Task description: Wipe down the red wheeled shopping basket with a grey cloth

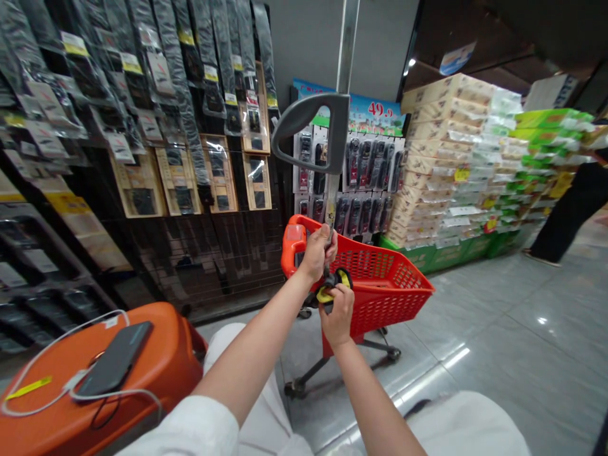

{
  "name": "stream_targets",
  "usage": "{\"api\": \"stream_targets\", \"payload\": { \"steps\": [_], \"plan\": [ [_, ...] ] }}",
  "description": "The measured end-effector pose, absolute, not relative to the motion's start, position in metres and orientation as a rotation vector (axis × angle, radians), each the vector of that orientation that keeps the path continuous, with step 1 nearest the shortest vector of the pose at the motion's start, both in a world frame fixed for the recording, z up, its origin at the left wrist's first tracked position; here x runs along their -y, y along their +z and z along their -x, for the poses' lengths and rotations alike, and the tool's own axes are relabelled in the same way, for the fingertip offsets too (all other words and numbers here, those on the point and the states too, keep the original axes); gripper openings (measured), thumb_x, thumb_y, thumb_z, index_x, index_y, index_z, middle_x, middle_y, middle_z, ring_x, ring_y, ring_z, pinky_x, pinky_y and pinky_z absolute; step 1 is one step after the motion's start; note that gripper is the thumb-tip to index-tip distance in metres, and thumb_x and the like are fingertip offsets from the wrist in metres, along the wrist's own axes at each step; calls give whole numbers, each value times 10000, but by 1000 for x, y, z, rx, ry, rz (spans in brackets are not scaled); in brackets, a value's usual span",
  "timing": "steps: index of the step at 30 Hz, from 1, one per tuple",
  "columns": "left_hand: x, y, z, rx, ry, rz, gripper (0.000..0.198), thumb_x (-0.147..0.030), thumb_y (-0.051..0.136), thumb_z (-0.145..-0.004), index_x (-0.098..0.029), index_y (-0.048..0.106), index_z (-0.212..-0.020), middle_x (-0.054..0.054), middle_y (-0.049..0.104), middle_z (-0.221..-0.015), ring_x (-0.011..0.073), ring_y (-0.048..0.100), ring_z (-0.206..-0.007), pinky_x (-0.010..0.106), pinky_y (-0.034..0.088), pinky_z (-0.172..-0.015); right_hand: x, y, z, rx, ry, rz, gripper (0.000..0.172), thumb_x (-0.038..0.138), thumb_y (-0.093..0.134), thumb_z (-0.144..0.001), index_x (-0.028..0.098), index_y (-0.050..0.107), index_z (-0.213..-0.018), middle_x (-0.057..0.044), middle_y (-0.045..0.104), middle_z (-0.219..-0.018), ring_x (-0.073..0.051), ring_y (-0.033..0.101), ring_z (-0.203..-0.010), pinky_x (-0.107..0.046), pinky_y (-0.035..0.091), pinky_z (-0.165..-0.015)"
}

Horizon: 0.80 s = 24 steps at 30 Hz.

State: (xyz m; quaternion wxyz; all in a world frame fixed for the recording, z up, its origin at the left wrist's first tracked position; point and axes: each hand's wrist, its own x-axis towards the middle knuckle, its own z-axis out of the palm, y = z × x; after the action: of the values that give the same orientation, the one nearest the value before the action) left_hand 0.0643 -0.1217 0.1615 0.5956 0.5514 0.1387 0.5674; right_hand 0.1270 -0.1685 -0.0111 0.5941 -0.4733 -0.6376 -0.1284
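Observation:
My left hand [319, 253] is closed round the lower part of an upright metal pole [348, 44]. A grey loop-shaped handle [335, 133] juts from the pole above my fist, and the pole's upper end runs out of view. Just below, my right hand [338, 316] has its fingers wrapped on a yellow-and-black round piece [327, 294] at the pole's lower end. Part of that piece is hidden by my fingers, so its kind is unclear. Right behind both hands stands a red plastic shopping cart [384, 304] on wheels.
On my left, an orange rounded seat or case [161, 329] carries a dark power bank or phone [118, 358] with a white cable. Packaged belts [166, 57] hang on the wall. Stacked boxes [432, 164] stand at the right. A person's dark-trousered leg [563, 209] shows far right.

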Motion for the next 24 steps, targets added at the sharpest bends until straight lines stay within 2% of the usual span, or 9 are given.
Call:
{"api": "stream_targets", "payload": {
  "steps": [2, 6, 8, 13, 15, 20, 22, 24],
  "plan": [
    [120, 161, -63, -321, 1310, -1283, 529, -694, 552, -757, -181, 455, -667, -97, 328, -393, 32, 228, -321, 158, 176, -344, 173, -44, -131, 1579, -348, 1167, 188, 156, 559, -776, 210, 581, -955, -94, 512, -1014, -266, 476, -1014, -467, 419, -903],
    [117, 161, -62, -298, 1293, -1281, 530, -691, 545, -765, -178, 458, -663, -97, 316, -393, 30, 219, -324, 157, 171, -350, 184, -88, -142, 1759, -366, 1284, 253, 80, 568, -713, 235, 630, -903, -91, 533, -1009, -265, 463, -938, -406, 457, -804],
    [117, 161, -63, -286, 1279, -1278, 534, -693, 547, -762, -176, 461, -661, -99, 307, -394, 28, 212, -323, 159, 164, -351, 183, -78, -141, 1747, -345, 1295, 257, 89, 566, -725, 242, 646, -916, -90, 536, -1018, -258, 464, -919, -394, 454, -790],
    [118, 161, -64, -287, 1264, -1273, 533, -692, 551, -762, -178, 451, -659, -97, 311, -403, 27, 215, -325, 165, 157, -354, 161, -27, -132, 1718, -419, 1165, 237, 177, 574, -785, 260, 685, -977, -85, 550, -1087, -254, 474, -960, -416, 416, -860],
    [118, 161, -64, -290, 1259, -1281, 534, -693, 538, -771, -179, 448, -656, -97, 307, -404, 27, 217, -324, 168, 154, -355, 160, -36, -137, 1716, -495, 1171, 226, 172, 574, -783, 270, 701, -941, -80, 558, -1062, -244, 472, -919, -393, 422, -818],
    [118, 161, -64, -289, 1278, -1286, 538, -699, 518, -779, -179, 457, -658, -97, 306, -405, 29, 225, -323, 170, 165, -359, 185, -108, -158, 1837, -578, 1254, 305, 58, 565, -736, 292, 710, -867, -69, 568, -950, -215, 454, -823, -297, 403, -647],
    [118, 161, -64, -284, 1275, -1287, 538, -696, 519, -780, -179, 450, -650, -97, 306, -403, 28, 221, -322, 172, 159, -357, 189, -114, -161, 1907, -553, 1258, 297, 62, 583, -743, 302, 712, -861, -60, 576, -940, -204, 449, -810, -273, 379, -613],
    [118, 162, -65, -274, 1271, -1292, 542, -697, 512, -784, -178, 449, -643, -94, 305, -399, 29, 218, -320, 174, 156, -354, 184, -100, -161, 1920, -541, 1251, 253, 108, 599, -776, 309, 721, -867, -59, 584, -962, -202, 448, -823, -273, 378, -623]
  ]
}}
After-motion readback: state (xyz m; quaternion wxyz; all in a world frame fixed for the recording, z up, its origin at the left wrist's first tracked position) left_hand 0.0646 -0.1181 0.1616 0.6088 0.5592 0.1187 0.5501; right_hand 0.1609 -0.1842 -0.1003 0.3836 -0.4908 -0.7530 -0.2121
